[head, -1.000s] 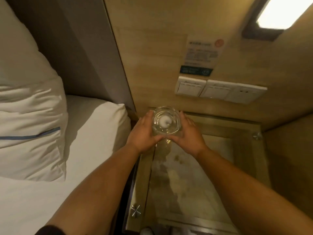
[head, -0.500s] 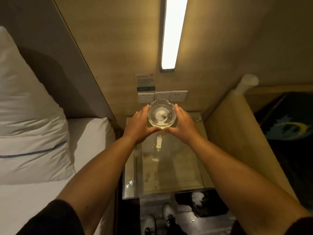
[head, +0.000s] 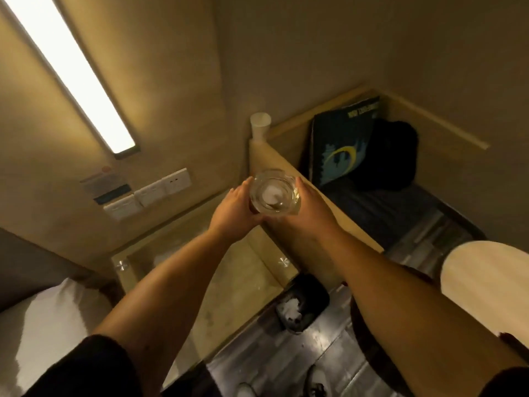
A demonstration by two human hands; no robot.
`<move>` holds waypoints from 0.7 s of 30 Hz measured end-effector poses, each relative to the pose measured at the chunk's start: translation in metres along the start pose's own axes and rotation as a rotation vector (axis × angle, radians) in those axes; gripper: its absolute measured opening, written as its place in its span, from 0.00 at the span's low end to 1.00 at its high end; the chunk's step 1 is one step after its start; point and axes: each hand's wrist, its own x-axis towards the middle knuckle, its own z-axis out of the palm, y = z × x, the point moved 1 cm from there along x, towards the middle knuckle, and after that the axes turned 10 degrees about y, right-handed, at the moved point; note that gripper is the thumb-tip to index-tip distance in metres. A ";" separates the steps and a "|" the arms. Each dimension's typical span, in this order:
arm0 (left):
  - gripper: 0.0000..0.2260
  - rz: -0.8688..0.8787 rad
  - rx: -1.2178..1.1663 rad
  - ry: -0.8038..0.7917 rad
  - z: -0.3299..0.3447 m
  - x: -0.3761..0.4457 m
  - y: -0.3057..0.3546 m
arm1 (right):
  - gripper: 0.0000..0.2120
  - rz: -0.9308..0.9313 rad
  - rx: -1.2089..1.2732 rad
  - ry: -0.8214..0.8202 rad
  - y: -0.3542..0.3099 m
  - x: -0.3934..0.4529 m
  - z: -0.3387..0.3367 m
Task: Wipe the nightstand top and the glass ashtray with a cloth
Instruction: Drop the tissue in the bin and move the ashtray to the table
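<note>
I hold the clear glass ashtray (head: pixel 274 194) up in the air between both hands, with something small and white inside it. My left hand (head: pixel 233 213) grips its left side and my right hand (head: pixel 307 209) grips its right side. The ashtray hangs over the wooden partition at the right edge of the glass-topped nightstand (head: pixel 229 282), which lies below my forearms. No cloth is in view.
A wooden partition (head: pixel 272 161) with a white cup (head: pixel 260 128) on top borders the nightstand's right side. Behind it lie a dark cushion (head: pixel 343 138) and bag. A black bin (head: pixel 300 305) stands on the floor. A round wooden table (head: pixel 486 276) is at right, the bed (head: pixel 48 325) at left.
My view has swung to the right and tilted. Both hands have carried the ashtray up and rightward, from over the nightstand's back to over the partition.
</note>
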 end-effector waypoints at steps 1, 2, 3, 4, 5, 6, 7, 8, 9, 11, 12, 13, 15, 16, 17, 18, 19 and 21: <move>0.43 0.031 -0.020 -0.031 0.013 0.005 0.016 | 0.50 0.016 -0.015 0.020 0.013 -0.004 -0.018; 0.42 0.067 -0.038 -0.056 0.026 0.009 0.034 | 0.50 0.023 -0.029 0.047 0.028 -0.009 -0.035; 0.42 0.094 -0.047 -0.081 0.040 0.013 0.051 | 0.49 0.037 -0.036 0.077 0.044 -0.015 -0.052; 0.42 0.114 -0.047 -0.110 0.055 0.015 0.068 | 0.48 0.067 -0.040 0.098 0.061 -0.022 -0.068; 0.44 0.123 -0.044 -0.147 0.071 0.016 0.086 | 0.48 0.097 -0.043 0.121 0.078 -0.031 -0.085; 0.45 0.140 -0.040 -0.180 0.086 0.017 0.103 | 0.49 0.119 -0.051 0.146 0.096 -0.039 -0.099; 0.44 0.171 -0.040 -0.204 0.103 0.017 0.121 | 0.49 0.141 -0.052 0.175 0.113 -0.048 -0.115; 0.43 0.217 -0.048 -0.220 0.119 0.016 0.141 | 0.49 0.168 -0.059 0.199 0.133 -0.056 -0.129; 0.42 0.268 -0.064 -0.235 0.136 0.014 0.160 | 0.50 0.189 -0.063 0.215 0.151 -0.064 -0.144; 0.42 0.340 -0.091 -0.279 0.169 0.008 0.201 | 0.51 0.246 -0.094 0.231 0.188 -0.082 -0.174; 0.42 0.366 -0.100 -0.301 0.187 0.005 0.221 | 0.50 0.280 -0.110 0.241 0.206 -0.092 -0.189; 0.42 0.391 -0.110 -0.319 0.205 0.000 0.241 | 0.50 0.312 -0.123 0.260 0.226 -0.102 -0.203; 0.42 0.431 -0.120 -0.350 0.240 -0.011 0.280 | 0.50 0.374 -0.141 0.308 0.265 -0.123 -0.231; 0.41 0.450 -0.122 -0.367 0.258 -0.018 0.300 | 0.50 0.407 -0.149 0.324 0.285 -0.134 -0.244; 0.40 0.456 -0.123 -0.387 0.277 -0.024 0.318 | 0.49 0.428 -0.154 0.337 0.303 -0.145 -0.257; 0.39 0.459 -0.121 -0.404 0.297 -0.031 0.335 | 0.48 0.437 -0.160 0.352 0.322 -0.155 -0.270; 0.39 0.450 -0.117 -0.422 0.317 -0.037 0.351 | 0.47 0.439 -0.164 0.367 0.339 -0.165 -0.283; 0.41 0.447 -0.115 -0.450 0.355 -0.049 0.380 | 0.45 0.460 -0.179 0.386 0.378 -0.182 -0.306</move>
